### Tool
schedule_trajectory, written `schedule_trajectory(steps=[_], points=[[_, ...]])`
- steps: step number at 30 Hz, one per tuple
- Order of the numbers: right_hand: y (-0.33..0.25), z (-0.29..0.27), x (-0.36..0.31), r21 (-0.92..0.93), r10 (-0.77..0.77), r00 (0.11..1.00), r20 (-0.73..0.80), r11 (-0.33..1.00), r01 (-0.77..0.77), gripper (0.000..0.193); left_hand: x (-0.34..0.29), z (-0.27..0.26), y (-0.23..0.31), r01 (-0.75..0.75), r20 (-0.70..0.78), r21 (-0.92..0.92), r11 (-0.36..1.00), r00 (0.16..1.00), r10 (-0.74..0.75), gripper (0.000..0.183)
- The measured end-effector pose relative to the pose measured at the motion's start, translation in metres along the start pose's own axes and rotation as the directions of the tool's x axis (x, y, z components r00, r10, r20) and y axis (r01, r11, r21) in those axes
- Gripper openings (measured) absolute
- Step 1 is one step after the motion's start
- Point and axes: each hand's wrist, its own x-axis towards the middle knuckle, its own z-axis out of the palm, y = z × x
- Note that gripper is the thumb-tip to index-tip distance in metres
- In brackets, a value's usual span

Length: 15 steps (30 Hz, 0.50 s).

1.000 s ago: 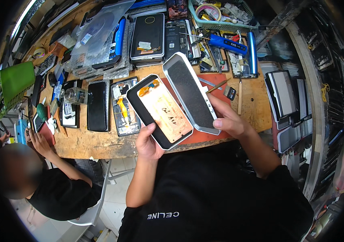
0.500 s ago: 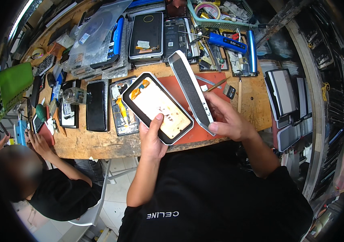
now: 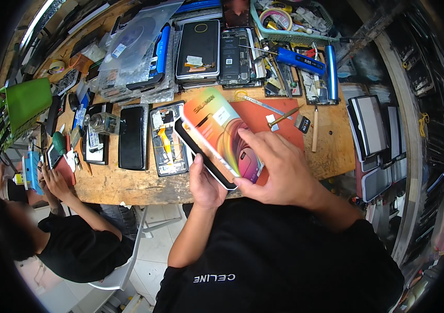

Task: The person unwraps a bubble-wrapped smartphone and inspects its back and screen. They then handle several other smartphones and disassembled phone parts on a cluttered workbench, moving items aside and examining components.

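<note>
My left hand [image 3: 206,188] grips the lower end of the phone box base [image 3: 207,166], a white-edged tray with a black lining. Over it, tilted and partly covering it, lies the phone box lid [image 3: 209,120], printed in green, orange and pink. My right hand [image 3: 284,164] holds that lid at its lower right, thumb at the near corner and fingers across the top. What lies inside the base is mostly hidden. Beneath both hands is a red-orange mat [image 3: 291,130], bearing a brass-coloured screwdriver [image 3: 280,121]. Left of the box, an opened phone [image 3: 167,141] shows its insides.
A dark phone [image 3: 133,136] and a glass bottle [image 3: 102,123] stand left. Behind are stacked phones [image 3: 197,49], a blue electric screwdriver [image 3: 300,61] and a teal basket [image 3: 297,34]. At far left a co-worker's hands [image 3: 55,180] work at the bench.
The lid has turned its printed top upward and come left over the base, covering the pale, stained inside seen before. My right hand has moved with it.
</note>
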Motion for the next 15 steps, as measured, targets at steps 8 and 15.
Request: schedule_trajectory(steps=[8, 15], points=[[-0.010, 0.038, -0.010, -0.315, -0.020, 1.000, 0.015, 0.949, 0.023, 0.097, 0.002, 0.001, 0.002, 0.010, 0.028, 0.079, 0.997, 1.000, -0.012, 0.049], [0.009, 0.045, -0.008, -0.087, -0.114, 0.992, -0.056, 0.990, 0.109, 0.099, 0.001, 0.002, 0.002, 0.007, 0.048, 0.007, 1.000, 0.999, -0.008, 0.054]])
